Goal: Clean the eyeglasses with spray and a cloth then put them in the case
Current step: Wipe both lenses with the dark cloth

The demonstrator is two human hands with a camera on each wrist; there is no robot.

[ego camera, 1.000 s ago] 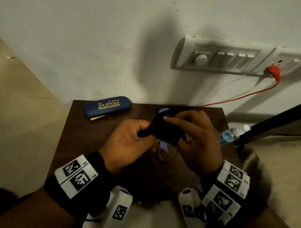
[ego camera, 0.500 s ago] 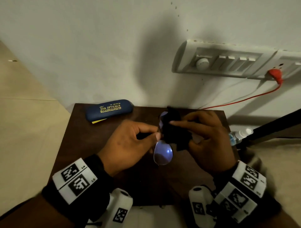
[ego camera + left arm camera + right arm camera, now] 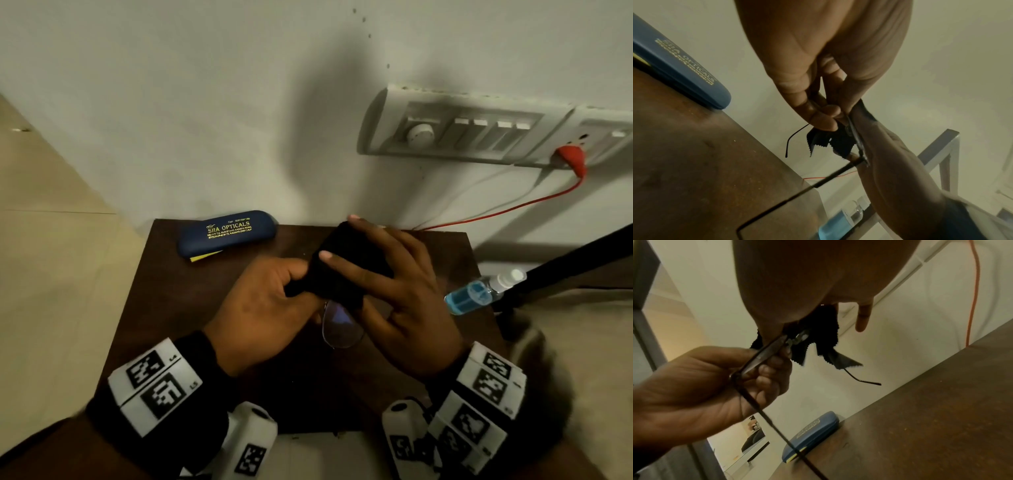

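Observation:
Both hands hold the thin-framed eyeglasses (image 3: pixel 340 325) above the dark wooden table (image 3: pixel 191 308). My left hand (image 3: pixel 267 308) pinches the frame near one lens, its fingers curled round it (image 3: pixel 760 356). My right hand (image 3: pixel 390 291) presses a black cloth (image 3: pixel 346 270) round the other lens, which the cloth hides. The cloth's zigzag edges (image 3: pixel 834 142) hang below the fingers, and one temple arm (image 3: pixel 863 379) sticks out beneath. The closed blue glasses case (image 3: pixel 227 233) lies at the table's far left. A spray bottle (image 3: pixel 479 293) with blue liquid lies at the right edge.
A white wall with a switch panel (image 3: pixel 479 133) stands behind the table. A red plug and cable (image 3: pixel 572 159) run down from the socket. A dark metal bar (image 3: pixel 565 267) crosses at the right. A yellow slip (image 3: pixel 205 257) peeks from under the case.
The right hand has shifted the cloth up and over the far lens, its fingers now spread straighter. The near lens has lost its blue glare. The left hand kept its hold.

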